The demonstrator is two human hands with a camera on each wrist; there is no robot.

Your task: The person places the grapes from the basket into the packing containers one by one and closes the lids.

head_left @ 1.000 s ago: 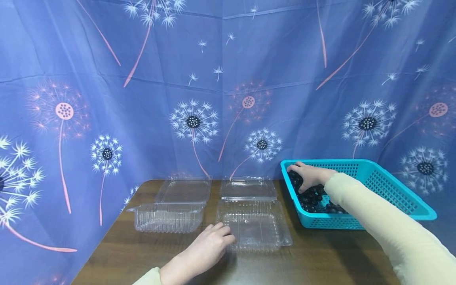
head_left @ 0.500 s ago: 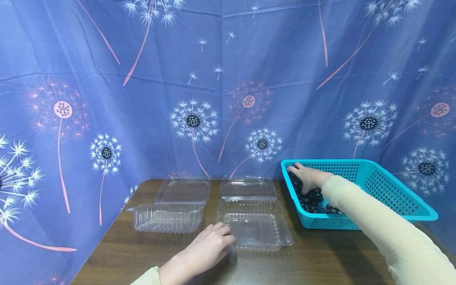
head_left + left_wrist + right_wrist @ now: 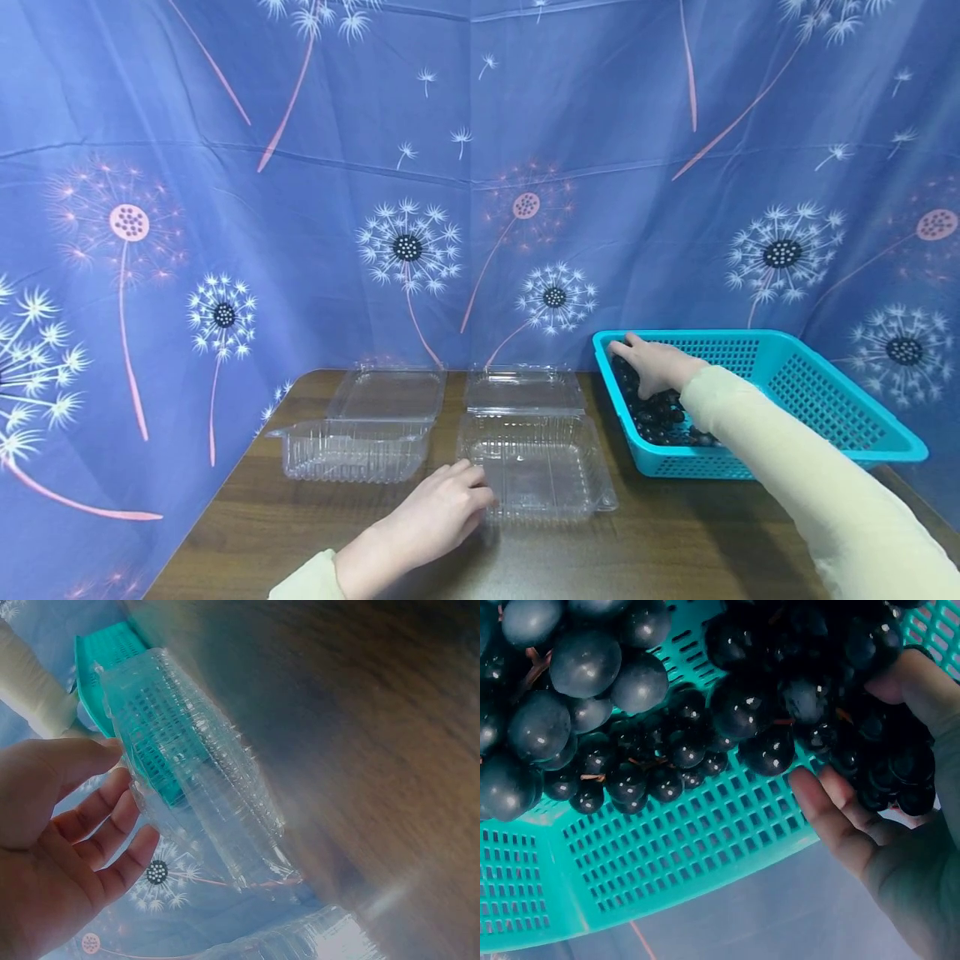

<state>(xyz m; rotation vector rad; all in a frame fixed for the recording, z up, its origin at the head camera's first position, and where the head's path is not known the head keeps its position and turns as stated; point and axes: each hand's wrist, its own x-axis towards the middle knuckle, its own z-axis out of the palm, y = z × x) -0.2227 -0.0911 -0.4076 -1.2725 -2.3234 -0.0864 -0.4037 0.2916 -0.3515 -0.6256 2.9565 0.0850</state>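
A clear plastic clamshell box [image 3: 536,467] lies open on the brown table, lid folded back. My left hand [image 3: 457,496] rests at its near left corner. In the left wrist view the thumb and relaxed fingers of that hand [image 3: 124,787] touch the box's ribbed side [image 3: 195,787] without wrapping it. My right hand [image 3: 652,367] reaches into the teal basket [image 3: 750,337] and lies on dark grapes [image 3: 660,417]. The right wrist view shows that hand [image 3: 847,735] with thumb and fingers curled round a cluster of grapes [image 3: 585,667] against the basket's mesh [image 3: 705,847].
A second open clear clamshell box [image 3: 352,450] stands left of the first. Blue dandelion cloth [image 3: 480,167] walls the back and both sides. Bare table [image 3: 675,542] shows in front of the boxes and the basket.
The view has tilted slightly. Both hands stay where they were: the left at the box's corner, the right among the grapes with only small finger shifts.
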